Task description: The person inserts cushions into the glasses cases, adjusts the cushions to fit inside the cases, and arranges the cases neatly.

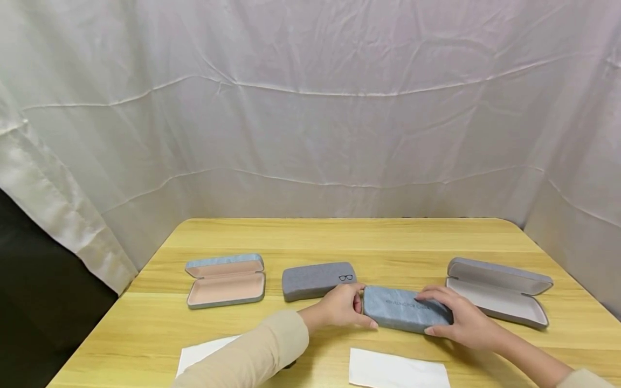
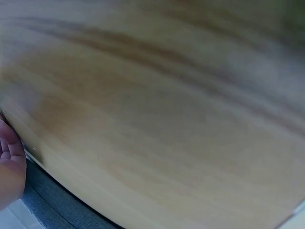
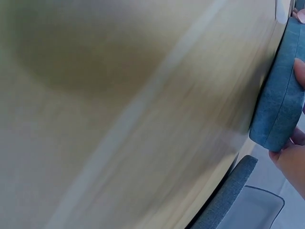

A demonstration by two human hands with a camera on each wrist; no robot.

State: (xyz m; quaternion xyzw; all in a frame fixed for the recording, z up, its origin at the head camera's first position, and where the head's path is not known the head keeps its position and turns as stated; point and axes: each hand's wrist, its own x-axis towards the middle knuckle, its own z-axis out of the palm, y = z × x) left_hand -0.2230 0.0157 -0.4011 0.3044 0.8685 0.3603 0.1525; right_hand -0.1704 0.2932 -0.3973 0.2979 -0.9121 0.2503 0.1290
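A closed light-blue glasses case [image 1: 400,311] with dark lettering on its lid lies near the middle of the table, angled slightly. My right hand [image 1: 463,318] grips its right end, thumb on the near side and fingers over the top. At the left end, my left hand [image 1: 339,307] holds the case between thumb and fingers. The right wrist view shows the case [image 3: 279,95] in side view, its seam closed, with the right hand [image 3: 293,160] around it. In the left wrist view only part of the left hand [image 2: 12,162] shows at the edge.
A closed grey case [image 1: 315,280] with a glasses print sits just left. An open blue case [image 1: 225,291] with pink lining stands farther left, an open grey case [image 1: 504,296] at right. White cloths [image 1: 398,371] [image 1: 206,351] lie along the near side of the wooden table [image 1: 339,234].
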